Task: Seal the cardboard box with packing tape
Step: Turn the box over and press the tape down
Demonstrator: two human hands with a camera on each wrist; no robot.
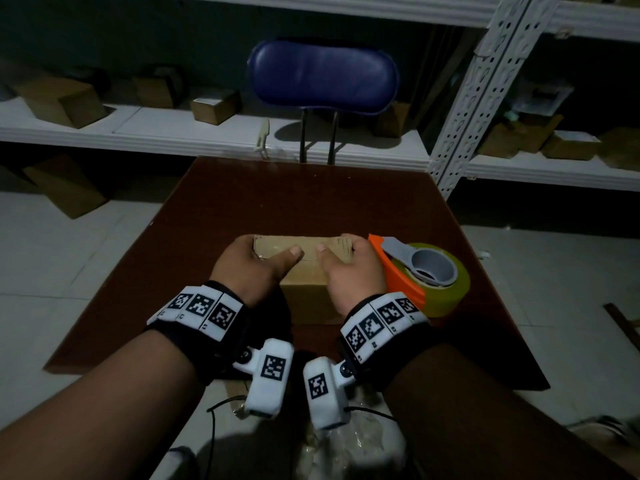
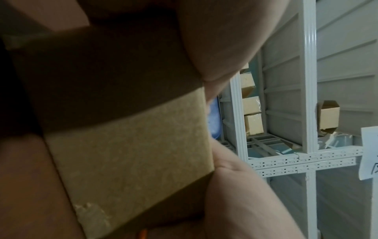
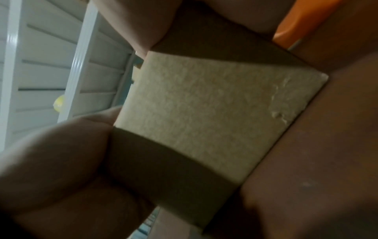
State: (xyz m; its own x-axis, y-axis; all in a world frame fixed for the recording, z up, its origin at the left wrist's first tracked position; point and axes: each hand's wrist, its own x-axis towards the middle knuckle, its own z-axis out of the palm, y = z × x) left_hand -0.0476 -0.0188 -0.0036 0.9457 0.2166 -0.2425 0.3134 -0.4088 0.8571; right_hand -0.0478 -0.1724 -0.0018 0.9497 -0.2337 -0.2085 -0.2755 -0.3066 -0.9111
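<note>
A small brown cardboard box (image 1: 306,289) stands on the dark red table (image 1: 277,202), its top flaps folded down. My left hand (image 1: 252,263) grips the box's left end, thumb pressed on the lid near the middle seam. My right hand (image 1: 349,268) grips the right end, its thumb also on the lid. Both wrist views show the box's near side close up, box (image 2: 126,153) and box (image 3: 204,113), with palms at its edges. A roll of yellowish packing tape (image 1: 438,285) in an orange and grey dispenser (image 1: 398,271) lies just right of my right hand.
A blue padded chair (image 1: 323,77) stands behind the table. White metal shelving (image 1: 207,133) with several cardboard boxes lines the back and right. More boxes sit on the tiled floor at left. Crumpled clear plastic (image 1: 346,448) lies below my wrists.
</note>
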